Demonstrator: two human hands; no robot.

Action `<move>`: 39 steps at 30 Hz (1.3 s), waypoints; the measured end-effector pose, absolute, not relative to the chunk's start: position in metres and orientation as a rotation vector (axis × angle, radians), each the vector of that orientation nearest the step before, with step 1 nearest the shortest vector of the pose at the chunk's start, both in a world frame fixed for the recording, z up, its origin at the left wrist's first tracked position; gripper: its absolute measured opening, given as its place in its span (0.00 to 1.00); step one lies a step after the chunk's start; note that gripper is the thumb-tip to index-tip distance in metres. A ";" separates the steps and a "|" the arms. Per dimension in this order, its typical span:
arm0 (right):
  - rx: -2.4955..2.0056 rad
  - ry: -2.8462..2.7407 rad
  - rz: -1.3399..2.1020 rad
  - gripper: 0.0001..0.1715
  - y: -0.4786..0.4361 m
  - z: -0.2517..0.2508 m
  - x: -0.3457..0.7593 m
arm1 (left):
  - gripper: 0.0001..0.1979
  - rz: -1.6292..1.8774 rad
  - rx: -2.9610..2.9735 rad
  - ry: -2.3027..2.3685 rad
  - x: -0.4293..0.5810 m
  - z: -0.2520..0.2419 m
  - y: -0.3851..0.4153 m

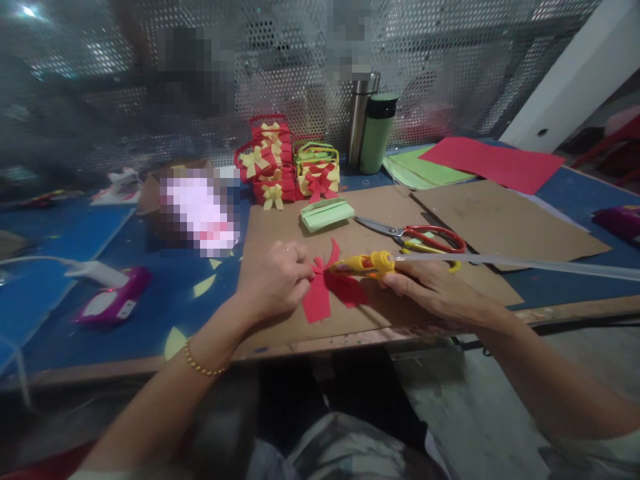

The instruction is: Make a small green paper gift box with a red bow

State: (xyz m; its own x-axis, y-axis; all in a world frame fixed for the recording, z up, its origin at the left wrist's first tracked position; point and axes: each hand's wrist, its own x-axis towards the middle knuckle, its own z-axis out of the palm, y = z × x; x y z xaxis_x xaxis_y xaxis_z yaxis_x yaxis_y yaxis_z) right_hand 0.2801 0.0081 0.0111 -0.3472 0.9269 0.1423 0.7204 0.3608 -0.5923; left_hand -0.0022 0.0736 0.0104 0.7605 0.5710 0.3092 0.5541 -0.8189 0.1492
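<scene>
A red paper bow [318, 300] lies on the brown cardboard sheet [280, 230], its two tails spread toward me. My left hand [281, 280] pinches the bow at its left side. In my right hand [433, 287] is a yellow glue gun [365, 264], its nozzle at the middle of the bow, with a long clear glue stick [500, 261] running out of its back to the right. Behind the bow lies a folded pale green paper piece [327, 215]. Red-handled scissors [400, 231] rest beyond the glue gun, and a yellow-handled tool partly shows beneath them.
Red and yellow paper baskets with bows [273, 163] are stacked at the back. A steel flask [357, 120] and a green tumbler [379, 137] stand beside them. Red paper [495, 162] and more cardboard [500, 220] lie right. A purple pack [114, 297] and paper scraps [205, 285] lie left.
</scene>
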 end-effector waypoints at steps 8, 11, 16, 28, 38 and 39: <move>-1.432 -2.186 0.656 0.28 0.007 0.014 0.280 | 0.16 0.540 2.905 0.928 -0.002 0.009 0.074; -1.431 -2.177 0.663 0.30 0.008 0.013 0.281 | 0.16 0.530 2.920 0.923 -0.002 0.009 0.075; -1.471 -2.163 0.640 0.34 0.008 0.010 0.282 | 0.16 0.510 2.902 0.933 -0.002 0.010 0.074; -1.457 -2.185 0.603 0.31 0.006 0.006 0.282 | 0.15 0.535 2.888 0.952 -0.002 0.011 0.073; -1.341 -2.254 0.457 0.29 0.003 -0.004 0.281 | 0.14 0.423 2.556 1.395 0.023 0.037 0.096; -1.332 -2.256 0.454 0.29 0.003 -0.003 0.280 | 0.14 0.327 2.491 1.429 0.029 0.039 0.101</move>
State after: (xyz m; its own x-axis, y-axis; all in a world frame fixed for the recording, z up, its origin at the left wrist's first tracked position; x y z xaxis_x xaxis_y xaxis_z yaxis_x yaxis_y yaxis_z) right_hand 0.2802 0.0030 -0.0035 -0.4128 0.8807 0.2325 0.7223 0.4720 -0.5055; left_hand 0.0285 0.1009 0.0389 0.4935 0.8670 0.0693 0.8108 -0.4874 0.3241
